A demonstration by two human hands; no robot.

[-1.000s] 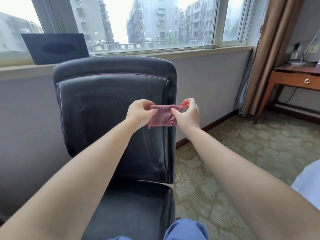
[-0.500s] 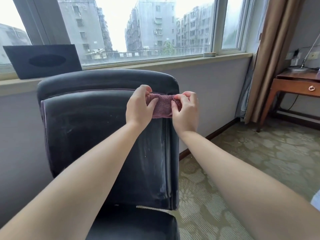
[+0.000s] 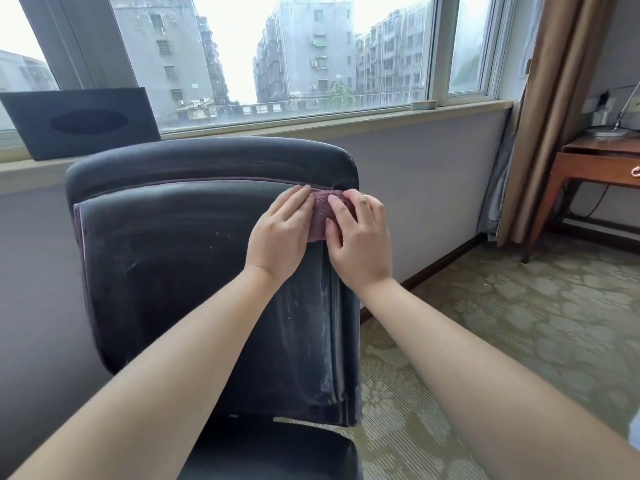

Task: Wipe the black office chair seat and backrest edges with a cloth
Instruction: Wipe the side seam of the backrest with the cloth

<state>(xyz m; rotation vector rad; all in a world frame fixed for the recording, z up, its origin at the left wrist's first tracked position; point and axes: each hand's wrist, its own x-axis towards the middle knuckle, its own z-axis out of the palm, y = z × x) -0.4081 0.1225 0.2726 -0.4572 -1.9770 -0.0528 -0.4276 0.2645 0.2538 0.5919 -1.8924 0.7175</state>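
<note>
The black office chair's backrest (image 3: 173,258) faces me, dusty with pale streaks near its right edge. A small mauve cloth (image 3: 320,213) lies folded against the backrest's upper right corner, just under the top seam. My left hand (image 3: 278,237) presses on the cloth's left side with straight fingers. My right hand (image 3: 358,237) presses its right side, fingers spread over it, so most of the cloth is hidden. A strip of the seat (image 3: 277,452) shows at the bottom of the view.
A grey wall and a window sill (image 3: 346,121) stand right behind the chair. A dark tissue box (image 3: 81,121) sits on the sill at the left. A curtain (image 3: 554,116) and a wooden side table (image 3: 595,164) stand at the right, with patterned carpet (image 3: 502,323) between.
Both hands carried the cloth up and forward from mid-air and laid it flat on the backrest's upper right corner. Fingers went from pinching the cloth to pressing on it.
</note>
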